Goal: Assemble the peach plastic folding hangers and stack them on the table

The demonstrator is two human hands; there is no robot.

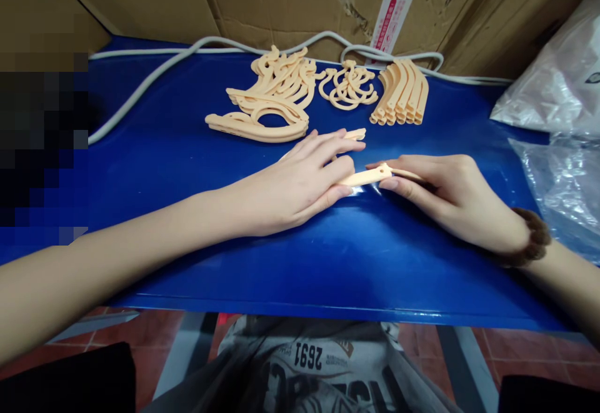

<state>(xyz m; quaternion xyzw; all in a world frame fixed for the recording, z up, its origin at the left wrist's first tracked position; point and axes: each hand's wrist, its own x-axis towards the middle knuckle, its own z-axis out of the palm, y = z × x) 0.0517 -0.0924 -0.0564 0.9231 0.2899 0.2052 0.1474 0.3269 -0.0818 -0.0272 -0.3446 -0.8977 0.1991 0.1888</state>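
Note:
My left hand (312, 175) lies palm down over a cream plastic hanger arm (363, 178), with thumb and forefinger pressed on it. A small round hole shows near that arm's right end. A second cream piece (355, 135) sticks out past the fingertips, mostly hidden beneath them. My right hand (438, 188) pinches a thin cream hook (405, 174) between thumb and fingers, its tip meeting the arm's holed end. Most of the hook is covered by the right fingers.
Behind my hands lie folded cream hangers (257, 127), a heap of curved arms (284, 79), a pile of hooks (347, 85) and stacked hollow tubes (400, 93). A white cable (150, 85) runs along the back by cardboard (290, 0). Clear plastic bags (557, 82) stand at right.

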